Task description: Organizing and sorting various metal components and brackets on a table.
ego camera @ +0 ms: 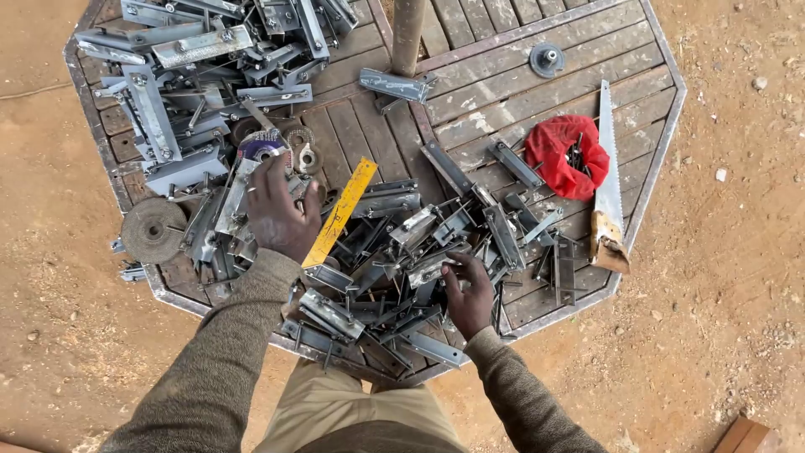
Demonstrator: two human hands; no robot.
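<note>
Near edge: right hand point(470, 294) sits palm-down on the brackets point(394, 277), a loose heap of grey metal pieces covering the near part of the surface point(537, 92). Fingers point(449, 267) are curled onto one bracket at the top of the heap, touching it; can't tell if it's actually gripped or just pressed.

Left hand point(281, 214) is further in and to the left, back of hand up, fingers bent down into a second heap of brackets. It's in contact with a long grey piece there; grip not visible, can't tell if clenched. Fingertips lie just beside a purple-labelled disc point(262, 149).

Ruler point(340, 212), yellow, lies diagonally between the two hands, its lower end near the left wrist, resting on the brackets.

Left edge: round grinding wheel point(153, 229), flat, partly over the rim.

Right side: saw point(609, 180) lies along the edge, wooden handle toward the near side, blade pointing away. Just left of it, a red cloth point(560, 151) cupped around dark screws.

Far: pole point(408, 33) rises through the centre of the surface. Small round metal fitting point(547, 59) to its right, well apart from the heaps.
</note>
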